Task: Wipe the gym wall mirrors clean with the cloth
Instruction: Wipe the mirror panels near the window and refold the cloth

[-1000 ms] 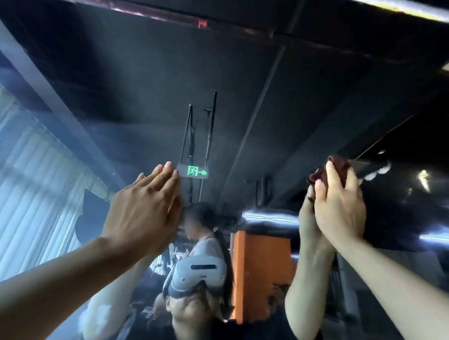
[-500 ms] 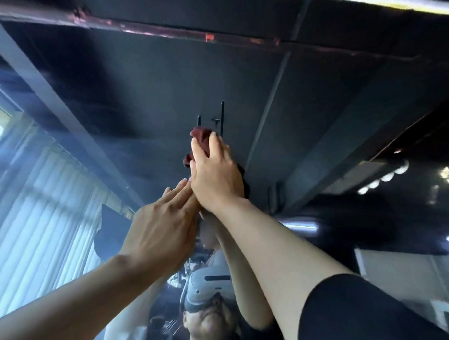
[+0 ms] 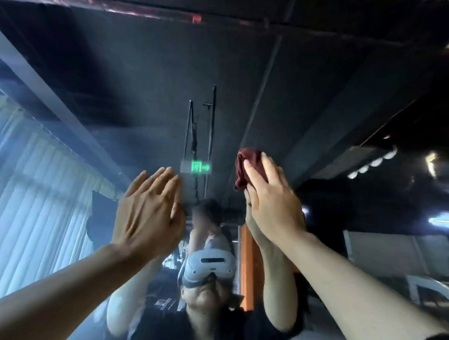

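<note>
At centre frame we press the cloth to the mirror under our flat-fingered right hand to wipe, while our left hand, fingers straight and holding nothing, braces us.

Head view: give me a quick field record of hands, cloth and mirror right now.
left hand: flat on the mirror, fingers straight, holds nothing
right hand: presses the cloth against the glass
cloth: dark red, bunched, sticks out above the fingertips
exit sign: green, reflected between the two hands
haze: pale streaky patch on the glass at far left
</note>
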Demonstrator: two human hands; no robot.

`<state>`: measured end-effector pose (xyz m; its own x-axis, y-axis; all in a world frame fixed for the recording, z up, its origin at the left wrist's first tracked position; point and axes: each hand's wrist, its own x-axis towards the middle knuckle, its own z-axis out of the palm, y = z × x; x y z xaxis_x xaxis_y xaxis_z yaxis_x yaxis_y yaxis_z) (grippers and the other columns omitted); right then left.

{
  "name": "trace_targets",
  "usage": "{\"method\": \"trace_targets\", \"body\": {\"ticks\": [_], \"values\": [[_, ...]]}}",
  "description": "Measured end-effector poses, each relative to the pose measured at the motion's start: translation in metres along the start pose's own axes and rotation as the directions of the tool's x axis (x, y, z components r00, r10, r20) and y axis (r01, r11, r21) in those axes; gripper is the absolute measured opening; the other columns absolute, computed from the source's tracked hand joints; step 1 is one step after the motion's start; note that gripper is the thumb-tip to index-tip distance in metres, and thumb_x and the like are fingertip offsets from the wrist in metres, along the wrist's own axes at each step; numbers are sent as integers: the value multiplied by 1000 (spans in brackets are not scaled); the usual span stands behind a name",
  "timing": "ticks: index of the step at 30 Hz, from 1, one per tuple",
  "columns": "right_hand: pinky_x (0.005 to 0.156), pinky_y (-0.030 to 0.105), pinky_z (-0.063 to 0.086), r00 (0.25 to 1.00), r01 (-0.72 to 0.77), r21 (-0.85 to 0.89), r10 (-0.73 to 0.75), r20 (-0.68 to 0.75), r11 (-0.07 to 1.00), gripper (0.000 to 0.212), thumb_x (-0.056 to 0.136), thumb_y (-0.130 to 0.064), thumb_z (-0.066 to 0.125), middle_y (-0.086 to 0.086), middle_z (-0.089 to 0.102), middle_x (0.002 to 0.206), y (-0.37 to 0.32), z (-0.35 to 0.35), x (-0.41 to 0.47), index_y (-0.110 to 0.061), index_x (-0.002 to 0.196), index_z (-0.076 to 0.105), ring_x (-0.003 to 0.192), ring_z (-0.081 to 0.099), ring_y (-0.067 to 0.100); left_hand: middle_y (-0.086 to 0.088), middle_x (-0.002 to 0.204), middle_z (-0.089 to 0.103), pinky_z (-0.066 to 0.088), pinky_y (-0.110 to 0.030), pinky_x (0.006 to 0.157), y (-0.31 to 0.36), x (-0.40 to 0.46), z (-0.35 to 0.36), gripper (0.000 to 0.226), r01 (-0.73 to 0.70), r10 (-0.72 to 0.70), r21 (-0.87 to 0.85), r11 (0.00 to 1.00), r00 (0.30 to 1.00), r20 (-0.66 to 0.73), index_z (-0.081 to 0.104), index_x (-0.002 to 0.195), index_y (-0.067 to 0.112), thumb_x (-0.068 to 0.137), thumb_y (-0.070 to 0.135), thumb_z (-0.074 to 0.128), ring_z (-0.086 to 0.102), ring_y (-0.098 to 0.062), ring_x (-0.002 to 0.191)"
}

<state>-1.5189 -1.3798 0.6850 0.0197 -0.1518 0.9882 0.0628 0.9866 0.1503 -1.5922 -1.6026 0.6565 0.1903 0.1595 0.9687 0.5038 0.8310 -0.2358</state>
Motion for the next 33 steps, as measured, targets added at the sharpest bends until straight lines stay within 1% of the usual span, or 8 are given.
{"method": "trace_targets", "body": {"ticks": [4, 7, 11, 16, 22, 24, 27, 33], "values": [[116, 34, 33, 998, 54, -15, -54, -20, 998, 48, 99, -27, 41, 11, 44, 153, 47, -8, -63, -23, 145, 53, 139, 41, 27, -13, 136, 61, 32, -55, 114, 65, -4, 5, 45, -235, 235, 1, 972, 972, -23, 66, 128, 7, 87, 24, 59, 56, -31, 127], [113, 45, 41, 987, -144, -49, 140, -82, 988, 48, 100, -32, 40, 9, 40, 155, 100, -25, -94, -25, 146, 50, 139, 41, 30, -8, 133, 64, 27, -53, 116, 108, 4, 14, 48, -358, 358, -19, 934, 934, 0, 69, 124, 9, 83, 27, 51, 57, -28, 118], [112, 57, 39, 916, -396, -73, 388, -105, 915, 50, 102, -29, 33, 20, 34, 157, 150, -53, -101, -19, 150, 46, 145, 32, 40, -8, 139, 60, 22, -57, 115, 150, 16, 23, 59, -372, 375, -47, 927, 922, 99, 66, 129, 11, 82, 35, 41, 59, -27, 120], [119, 49, 25, 808, -582, -21, 575, -131, 813, 53, 106, -20, 39, 22, 15, 163, 167, -57, -60, -17, 158, 29, 148, 20, 39, -9, 141, 58, 20, -67, 111, 166, 17, 32, 64, -358, 357, -27, 933, 917, 177, 64, 133, 13, 81, 41, 40, 56, -29, 127], [120, 41, 25, 885, -463, -21, 460, -73, 886, 52, 108, -26, 36, 16, 13, 166, 123, -36, -14, -23, 159, 25, 150, 20, 34, -9, 139, 59, 15, -70, 113, 144, 13, 25, 63, -381, 376, -15, 925, 907, 191, 64, 132, 14, 82, 43, 40, 56, -27, 127], [118, 45, 34, 929, -359, -27, 355, -104, 933, 52, 105, -22, 48, 21, 27, 161, 86, -19, -10, -18, 156, 35, 144, 33, 38, -9, 138, 60, 15, -71, 114, 127, 10, 19, 62, -352, 348, -20, 936, 915, 202, 65, 131, 13, 83, 43, 40, 56, -28, 127], [104, 47, 48, 971, -200, -66, 189, -148, 978, 60, 85, -13, 77, 26, 51, 143, 29, 7, -12, -11, 141, 57, 124, 56, 43, -11, 135, 62, 14, -71, 114, 93, 1, 8, 59, -306, 294, 25, 952, 931, 215, 66, 129, 9, 87, 41, 38, 57, -30, 126], [102, 44, 49, 991, -87, -21, 85, -104, 996, 62, 74, -13, 85, 29, 57, 136, -79, 40, 5, -8, 132, 65, 118, 61, 43, -12, 135, 61, 19, -74, 111, 6, -34, -23, 60, -204, 174, 111, 973, 956, 236, 61, 133, 6, 87, 39, 41, 57, -29, 124]]}}
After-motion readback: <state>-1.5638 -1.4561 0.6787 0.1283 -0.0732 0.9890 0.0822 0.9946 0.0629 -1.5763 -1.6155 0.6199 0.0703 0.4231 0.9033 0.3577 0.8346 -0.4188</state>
